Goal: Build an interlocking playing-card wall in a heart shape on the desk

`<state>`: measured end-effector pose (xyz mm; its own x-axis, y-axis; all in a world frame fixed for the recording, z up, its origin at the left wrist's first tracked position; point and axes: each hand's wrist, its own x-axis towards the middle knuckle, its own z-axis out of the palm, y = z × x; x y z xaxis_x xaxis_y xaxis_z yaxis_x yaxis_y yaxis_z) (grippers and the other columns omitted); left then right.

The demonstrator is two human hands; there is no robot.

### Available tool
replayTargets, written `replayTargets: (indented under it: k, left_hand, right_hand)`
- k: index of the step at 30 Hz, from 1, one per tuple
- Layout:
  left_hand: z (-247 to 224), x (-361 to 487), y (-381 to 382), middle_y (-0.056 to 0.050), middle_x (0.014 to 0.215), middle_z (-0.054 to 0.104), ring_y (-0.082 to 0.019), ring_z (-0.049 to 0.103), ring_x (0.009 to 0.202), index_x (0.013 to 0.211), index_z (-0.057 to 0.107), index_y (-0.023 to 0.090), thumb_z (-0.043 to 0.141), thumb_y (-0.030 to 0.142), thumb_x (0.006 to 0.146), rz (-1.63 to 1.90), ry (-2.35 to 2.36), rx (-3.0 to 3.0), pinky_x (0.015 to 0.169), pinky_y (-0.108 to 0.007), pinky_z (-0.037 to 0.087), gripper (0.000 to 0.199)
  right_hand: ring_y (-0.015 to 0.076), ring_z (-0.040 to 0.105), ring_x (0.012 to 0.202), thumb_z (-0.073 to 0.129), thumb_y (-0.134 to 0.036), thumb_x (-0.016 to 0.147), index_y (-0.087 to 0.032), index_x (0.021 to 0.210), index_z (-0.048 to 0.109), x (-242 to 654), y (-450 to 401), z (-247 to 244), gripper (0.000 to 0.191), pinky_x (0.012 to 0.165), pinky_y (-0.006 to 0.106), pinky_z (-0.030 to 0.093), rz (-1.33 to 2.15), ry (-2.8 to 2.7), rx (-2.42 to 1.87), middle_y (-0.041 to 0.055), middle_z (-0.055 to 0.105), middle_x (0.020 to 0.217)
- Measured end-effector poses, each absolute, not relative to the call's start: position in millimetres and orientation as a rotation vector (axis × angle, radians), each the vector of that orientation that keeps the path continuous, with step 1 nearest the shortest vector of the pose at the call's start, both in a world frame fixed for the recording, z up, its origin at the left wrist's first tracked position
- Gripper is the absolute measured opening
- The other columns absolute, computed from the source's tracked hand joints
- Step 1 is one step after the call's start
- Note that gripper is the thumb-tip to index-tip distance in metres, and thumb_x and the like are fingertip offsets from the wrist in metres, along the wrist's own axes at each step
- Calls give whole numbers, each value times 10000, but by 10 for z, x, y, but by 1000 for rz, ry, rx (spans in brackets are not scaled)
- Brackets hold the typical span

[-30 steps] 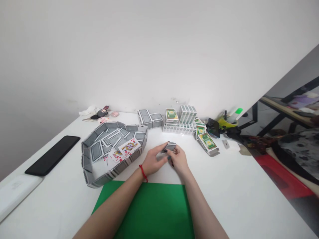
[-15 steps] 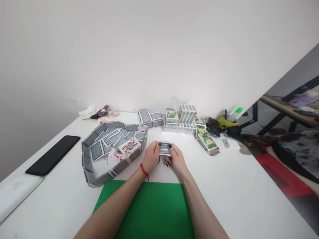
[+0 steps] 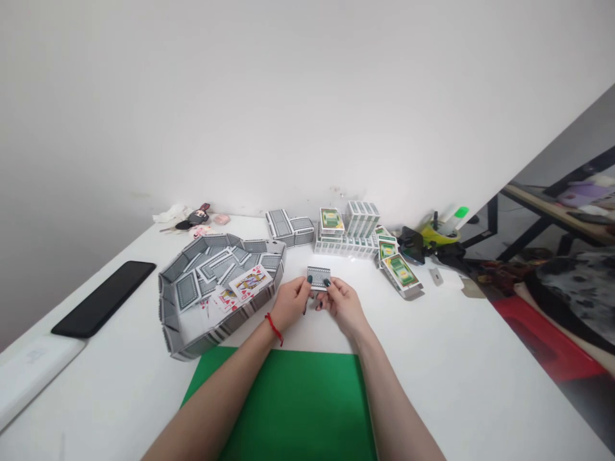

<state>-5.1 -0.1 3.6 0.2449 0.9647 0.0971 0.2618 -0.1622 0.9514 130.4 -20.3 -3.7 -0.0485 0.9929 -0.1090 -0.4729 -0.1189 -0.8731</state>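
Note:
A grey patterned playing card (image 3: 318,276), back side up, is pinched between my left hand (image 3: 292,301) and my right hand (image 3: 343,307). Both thumbs, with dark nails, press on its lower part; whether more than one card is there I cannot tell. To the left of my hands sits a tray built of cards (image 3: 206,342), with loose cards inside, mostly face down. Two face cards (image 3: 250,282) lie face up near its right side. Beneath my forearms is a green sheet (image 3: 298,403).
Behind my hands stand stacked card boxes (image 3: 346,244) and folded card pieces (image 3: 289,229). An opened card box (image 3: 401,275) lies at right, near a yellow holder (image 3: 435,235). A black phone (image 3: 104,298) and a white device (image 3: 38,371) are at left.
The card has tilted up and shows more of its back above my thumbs. My fingers have shifted lower on it, and my right wrist has moved slightly right.

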Motion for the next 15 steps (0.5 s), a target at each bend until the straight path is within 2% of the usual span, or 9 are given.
replayTargets:
  k: [8,11,13,15]
  left_hand:
    - [38,-21,-5,63,373,399,-82,386,351,565,445,183,383,410,838,955,1258,1588,405,-202,298,361]
    - [38,-33,-6,55,422,434,-75,396,354,620,459,171,367,474,843,979,1103,1470,393,-197,308,387]
    - [51,-56,-8,45,474,475,-67,407,377,674,472,160,391,491,835,970,942,1430,399,-190,318,377]
    - [74,-80,-14,44,504,491,-59,408,397,708,475,155,447,479,819,950,830,1426,414,-183,326,344]
  right_hand:
    - [78,490,388,681,-421,682,-149,867,567,1283,-190,-46,349,436,242,473,1446,-792,-952,-20,611,552]
    - [92,500,385,687,-400,675,-151,1054,522,1283,-206,-11,482,434,251,468,1470,-751,-928,-34,606,537]
    - [104,511,389,692,-368,675,-175,1236,405,1292,-221,17,659,443,265,472,1482,-710,-913,-47,608,539]
    - [112,525,403,690,-344,680,-201,1338,279,1304,-236,39,788,463,278,482,1503,-691,-899,-48,619,559]
